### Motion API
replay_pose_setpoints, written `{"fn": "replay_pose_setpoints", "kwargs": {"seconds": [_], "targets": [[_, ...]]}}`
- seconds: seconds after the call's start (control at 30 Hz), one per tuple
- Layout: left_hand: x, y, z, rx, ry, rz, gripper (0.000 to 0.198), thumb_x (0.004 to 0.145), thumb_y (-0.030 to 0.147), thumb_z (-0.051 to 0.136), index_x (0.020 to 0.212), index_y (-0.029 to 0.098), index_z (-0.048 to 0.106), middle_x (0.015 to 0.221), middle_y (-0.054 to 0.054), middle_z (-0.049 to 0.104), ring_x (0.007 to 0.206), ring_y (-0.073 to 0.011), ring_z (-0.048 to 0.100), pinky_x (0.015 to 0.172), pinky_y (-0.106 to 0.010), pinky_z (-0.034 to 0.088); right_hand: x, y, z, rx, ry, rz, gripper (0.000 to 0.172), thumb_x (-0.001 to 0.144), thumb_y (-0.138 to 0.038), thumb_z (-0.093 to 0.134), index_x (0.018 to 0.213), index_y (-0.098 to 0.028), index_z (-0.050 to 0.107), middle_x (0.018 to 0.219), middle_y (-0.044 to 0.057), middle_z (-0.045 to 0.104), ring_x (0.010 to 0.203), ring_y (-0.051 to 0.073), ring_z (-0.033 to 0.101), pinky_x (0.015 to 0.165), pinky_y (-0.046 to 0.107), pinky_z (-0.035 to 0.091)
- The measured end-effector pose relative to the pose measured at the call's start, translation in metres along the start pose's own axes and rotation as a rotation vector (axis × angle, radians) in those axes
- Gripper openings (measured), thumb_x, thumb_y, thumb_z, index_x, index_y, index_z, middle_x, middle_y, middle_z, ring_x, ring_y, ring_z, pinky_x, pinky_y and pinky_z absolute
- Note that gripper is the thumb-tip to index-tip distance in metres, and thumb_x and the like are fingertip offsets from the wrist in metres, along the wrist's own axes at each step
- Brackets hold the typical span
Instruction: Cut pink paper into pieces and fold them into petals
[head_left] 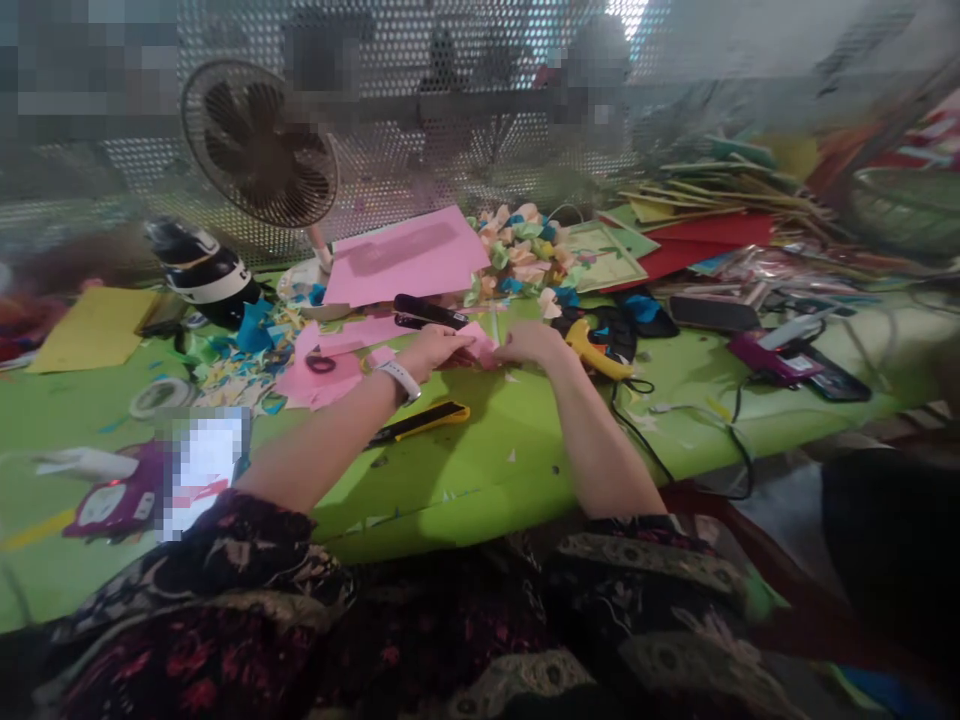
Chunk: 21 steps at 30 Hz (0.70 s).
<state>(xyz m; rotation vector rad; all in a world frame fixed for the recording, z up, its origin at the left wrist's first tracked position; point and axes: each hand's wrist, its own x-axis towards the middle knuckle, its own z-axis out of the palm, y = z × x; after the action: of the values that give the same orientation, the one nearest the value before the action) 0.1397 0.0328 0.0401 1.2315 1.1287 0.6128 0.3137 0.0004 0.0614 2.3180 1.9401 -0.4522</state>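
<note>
Between my two hands is a small piece of pink paper. My left hand, with a white band at the wrist, pinches its left side. The fingers of my right hand are closed at its right edge. Just behind lies a black stapler. Pink paper scraps with scissors on them are left of my left hand. A yellow and black box cutter rests on the green tabletop in front. Right of my right hand is a yellow glue gun.
A large pink sheet and a pile of paper flowers lie at the back. A fan, a black bottle and paper clippings stand left. Cables and phones lie right; a lit phone is front left.
</note>
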Motion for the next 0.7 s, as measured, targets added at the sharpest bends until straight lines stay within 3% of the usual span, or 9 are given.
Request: {"fn": "replay_pose_setpoints", "kwargs": {"seconds": [0.27, 0.53, 0.7], "targets": [[0.043, -0.015, 0.016, 0.096, -0.077, -0.041, 0.027, 0.068, 0.012, 0.085, 0.051, 0.016, 0.065, 0.051, -0.008, 0.066, 0.045, -0.0185, 0.062, 0.050, -0.028, 0.049, 0.004, 0.005, 0.003, 0.023, -0.015, 0.006, 0.029, 0.081, -0.040, 0.076, 0.100, -0.018, 0.079, 0.086, 0.011, 0.079, 0.089, 0.028, 0.074, 0.073, 0.032, 0.053], [0.054, -0.020, 0.024, 0.146, -0.093, -0.065, 0.029, 0.064, 0.006, 0.086, 0.049, 0.016, 0.064, 0.048, -0.009, 0.065, 0.042, -0.0190, 0.062, 0.044, -0.025, 0.045, 0.001, 0.004, -0.002, 0.048, -0.037, 0.019, 0.031, 0.080, -0.042, 0.079, 0.096, -0.016, 0.080, 0.086, 0.012, 0.079, 0.086, 0.027, 0.074, 0.072, 0.032, 0.053], [0.054, -0.020, 0.025, 0.176, -0.075, -0.059, 0.030, 0.066, 0.004, 0.086, 0.048, 0.014, 0.064, 0.048, -0.011, 0.065, 0.040, -0.0189, 0.060, 0.042, -0.026, 0.044, -0.006, 0.005, -0.009, 0.019, -0.012, 0.029, 0.023, 0.084, -0.031, 0.071, 0.096, -0.013, 0.080, 0.087, 0.013, 0.079, 0.087, 0.027, 0.074, 0.071, 0.032, 0.053]]}}
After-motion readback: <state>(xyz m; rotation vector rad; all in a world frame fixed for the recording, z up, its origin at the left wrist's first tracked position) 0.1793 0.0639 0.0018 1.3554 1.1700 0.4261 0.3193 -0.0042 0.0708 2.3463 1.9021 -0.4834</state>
